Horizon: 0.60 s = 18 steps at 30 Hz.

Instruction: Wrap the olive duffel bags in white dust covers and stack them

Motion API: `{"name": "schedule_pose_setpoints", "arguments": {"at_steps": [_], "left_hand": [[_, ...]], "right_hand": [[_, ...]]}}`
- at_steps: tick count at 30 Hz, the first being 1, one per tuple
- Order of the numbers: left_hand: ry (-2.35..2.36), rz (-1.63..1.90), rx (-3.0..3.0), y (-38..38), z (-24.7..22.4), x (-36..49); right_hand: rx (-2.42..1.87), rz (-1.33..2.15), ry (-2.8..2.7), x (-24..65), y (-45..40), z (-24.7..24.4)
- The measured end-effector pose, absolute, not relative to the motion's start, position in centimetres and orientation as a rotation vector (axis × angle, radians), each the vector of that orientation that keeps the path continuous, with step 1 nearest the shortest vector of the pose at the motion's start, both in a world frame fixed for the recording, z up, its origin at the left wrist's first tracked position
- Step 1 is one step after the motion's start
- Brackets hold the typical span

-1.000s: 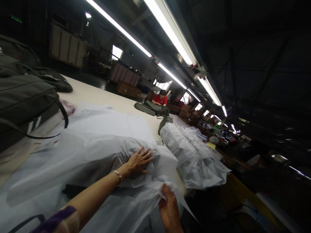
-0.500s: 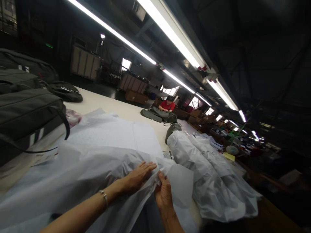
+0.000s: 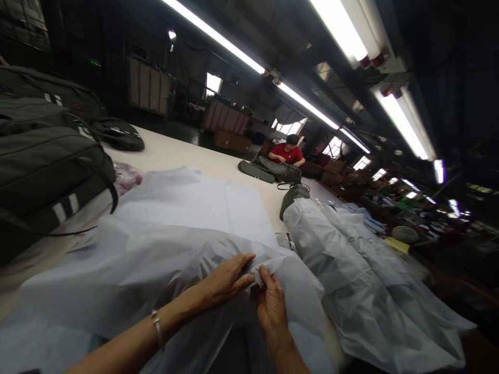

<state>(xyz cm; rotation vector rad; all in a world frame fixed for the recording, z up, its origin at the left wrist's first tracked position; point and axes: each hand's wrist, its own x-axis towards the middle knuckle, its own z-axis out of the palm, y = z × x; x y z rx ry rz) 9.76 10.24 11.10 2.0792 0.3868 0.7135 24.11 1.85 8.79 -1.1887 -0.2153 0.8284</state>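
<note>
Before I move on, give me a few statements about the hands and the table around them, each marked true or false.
1. The right hand pinches the white wrapping. True.
2. The left hand wears no jewellery at the wrist. False: a bracelet is around it.
3. Dark bags lie toward the left edge of the view. True.
4. The table has a black top. False: its surface is pale.
5. A person in a red top is in the background. True.
</note>
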Motion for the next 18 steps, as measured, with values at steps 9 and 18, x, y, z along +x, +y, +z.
{"name": "schedule_pose_setpoints", "arguments": {"at_steps": [9, 18], "left_hand": [[0.721, 0.582, 2.489, -1.2, 7.0, 0.4], [1.266, 0.724, 2.84, -7.0, -2.9, -3.3]], "right_hand": [[-1.221, 0.894, -0.156, 26.1, 1.9, 8.8], [-1.246, 0.932, -0.1, 26.8, 2.2, 8.9]]}}
